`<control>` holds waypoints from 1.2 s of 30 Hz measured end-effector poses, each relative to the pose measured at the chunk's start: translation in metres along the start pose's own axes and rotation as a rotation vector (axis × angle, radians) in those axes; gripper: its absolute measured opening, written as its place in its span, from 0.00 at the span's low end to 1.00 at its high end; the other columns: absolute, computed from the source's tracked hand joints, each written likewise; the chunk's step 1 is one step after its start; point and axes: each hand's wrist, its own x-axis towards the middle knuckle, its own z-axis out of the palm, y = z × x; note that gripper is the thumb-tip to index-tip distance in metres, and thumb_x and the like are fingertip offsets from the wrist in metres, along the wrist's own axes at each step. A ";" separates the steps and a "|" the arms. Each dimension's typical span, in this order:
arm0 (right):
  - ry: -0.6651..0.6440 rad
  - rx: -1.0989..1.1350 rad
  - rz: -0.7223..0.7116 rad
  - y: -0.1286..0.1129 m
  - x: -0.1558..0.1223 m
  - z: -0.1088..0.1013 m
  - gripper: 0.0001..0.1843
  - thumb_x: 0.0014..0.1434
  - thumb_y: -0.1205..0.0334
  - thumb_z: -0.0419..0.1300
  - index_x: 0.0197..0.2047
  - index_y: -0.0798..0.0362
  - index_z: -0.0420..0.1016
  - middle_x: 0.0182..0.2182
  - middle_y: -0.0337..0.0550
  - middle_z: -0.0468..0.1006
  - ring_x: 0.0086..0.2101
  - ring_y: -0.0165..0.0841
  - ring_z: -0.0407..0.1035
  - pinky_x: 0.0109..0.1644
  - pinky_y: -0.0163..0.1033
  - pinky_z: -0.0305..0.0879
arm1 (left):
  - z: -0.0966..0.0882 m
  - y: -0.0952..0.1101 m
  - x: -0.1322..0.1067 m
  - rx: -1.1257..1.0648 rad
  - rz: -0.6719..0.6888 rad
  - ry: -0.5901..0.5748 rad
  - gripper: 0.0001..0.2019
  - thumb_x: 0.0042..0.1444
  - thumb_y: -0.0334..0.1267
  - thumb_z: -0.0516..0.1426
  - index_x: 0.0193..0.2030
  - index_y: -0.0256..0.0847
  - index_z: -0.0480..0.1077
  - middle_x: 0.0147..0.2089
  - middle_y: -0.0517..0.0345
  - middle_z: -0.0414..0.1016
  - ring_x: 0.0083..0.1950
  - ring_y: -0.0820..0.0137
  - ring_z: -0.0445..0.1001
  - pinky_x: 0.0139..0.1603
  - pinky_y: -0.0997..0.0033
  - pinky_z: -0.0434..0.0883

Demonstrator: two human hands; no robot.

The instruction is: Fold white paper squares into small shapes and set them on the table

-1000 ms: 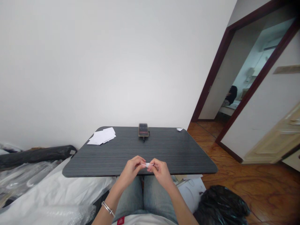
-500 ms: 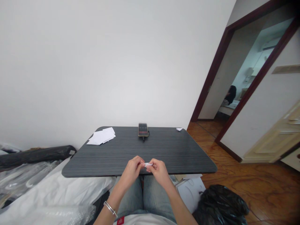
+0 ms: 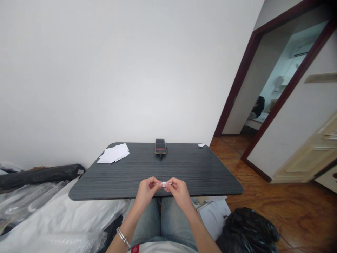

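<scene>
A small folded piece of white paper (image 3: 164, 184) is pinched between my two hands, just above the front edge of the dark table (image 3: 184, 168). My left hand (image 3: 147, 189) grips its left end between thumb and fingers, and a silver bangle circles that wrist. At the right end, my right hand (image 3: 178, 190) is closed on the same paper. Most of the paper is hidden by the fingertips. Several white paper sheets (image 3: 113, 153) lie loosely stacked at the table's back left. Another small folded paper (image 3: 201, 145) rests at the back right corner.
A phone on a small stand (image 3: 160, 146) is at the table's back middle, near the wall. On the floor to the right are a black plastic bag (image 3: 247, 228) and a white paper bag (image 3: 213, 214). Plastic-wrapped goods (image 3: 34, 203) lie left. A person sits beyond the doorway.
My left hand has shifted slightly left and changed its hold on the paper, its fingers now stretched more toward the right hand. The right hand has hardly moved.
</scene>
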 end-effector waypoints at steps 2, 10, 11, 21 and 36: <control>0.038 0.037 -0.002 -0.002 -0.001 0.002 0.09 0.49 0.59 0.58 0.24 0.56 0.68 0.19 0.44 0.76 0.23 0.35 0.72 0.28 0.36 0.68 | 0.001 0.003 -0.001 -0.045 -0.001 0.029 0.08 0.43 0.39 0.59 0.24 0.35 0.69 0.25 0.54 0.76 0.26 0.69 0.72 0.28 0.74 0.66; 0.127 0.093 -0.033 -0.011 -0.008 0.006 0.11 0.49 0.56 0.58 0.25 0.56 0.67 0.19 0.43 0.76 0.21 0.34 0.72 0.26 0.35 0.68 | 0.006 0.007 -0.003 -0.216 -0.026 0.088 0.07 0.40 0.36 0.61 0.23 0.35 0.68 0.21 0.59 0.73 0.23 0.72 0.71 0.26 0.76 0.66; 0.131 0.093 -0.033 -0.012 -0.008 0.007 0.11 0.49 0.56 0.58 0.25 0.56 0.67 0.19 0.43 0.76 0.21 0.33 0.71 0.26 0.35 0.68 | 0.006 0.007 -0.003 -0.222 -0.034 0.090 0.07 0.40 0.36 0.61 0.23 0.35 0.68 0.20 0.59 0.73 0.23 0.72 0.71 0.26 0.76 0.66; 0.060 0.117 0.026 -0.004 -0.002 0.001 0.15 0.46 0.51 0.60 0.26 0.56 0.68 0.18 0.42 0.74 0.21 0.34 0.71 0.24 0.35 0.67 | -0.009 0.012 -0.002 -0.217 -0.069 -0.084 0.10 0.39 0.36 0.61 0.29 0.34 0.69 0.23 0.58 0.74 0.24 0.72 0.71 0.28 0.74 0.67; 0.054 -0.044 -0.044 -0.014 -0.007 0.001 0.14 0.51 0.53 0.56 0.24 0.55 0.68 0.20 0.44 0.76 0.23 0.35 0.72 0.27 0.36 0.68 | -0.006 0.018 -0.002 -0.242 -0.129 -0.038 0.09 0.40 0.38 0.61 0.22 0.34 0.66 0.20 0.58 0.74 0.23 0.71 0.72 0.27 0.73 0.69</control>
